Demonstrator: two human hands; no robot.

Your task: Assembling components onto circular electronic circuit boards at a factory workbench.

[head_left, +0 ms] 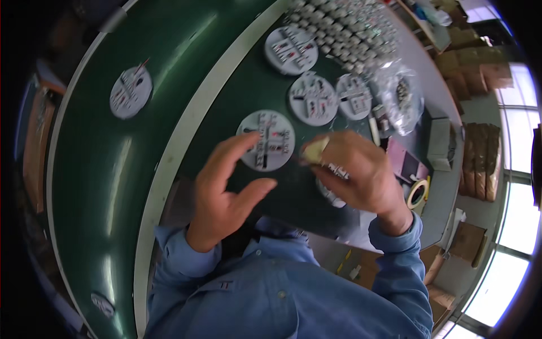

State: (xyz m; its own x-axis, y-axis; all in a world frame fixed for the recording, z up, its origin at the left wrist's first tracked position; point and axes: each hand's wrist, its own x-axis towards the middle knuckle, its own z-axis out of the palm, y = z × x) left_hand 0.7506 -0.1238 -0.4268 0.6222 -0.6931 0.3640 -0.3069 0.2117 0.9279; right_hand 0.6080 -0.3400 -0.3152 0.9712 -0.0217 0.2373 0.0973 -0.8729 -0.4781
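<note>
My left hand (pixel 217 195) is open, thumb and fingers apart, with its fingertips at the left edge of a round white disc (pixel 276 121) carrying rows of small parts. To the right of that disc, my right hand (pixel 364 169) is closed around a small white thing with dark marks (pixel 337 171), mostly hidden in the fingers. A pale yellow piece (pixel 316 150) shows at its fingertips; I cannot tell whether it is worn or held. Below the right hand another white disc (pixel 329 194) is partly covered.
More white discs (pixel 314 99) lie farther back, near many small white pieces (pixel 347 31) and a clear plastic bag (pixel 398 96). A tape roll (pixel 418 194) sits at the right. Along the left runs a green conveyor belt (pixel 164 73), with a pale rail (pixel 192 113) between.
</note>
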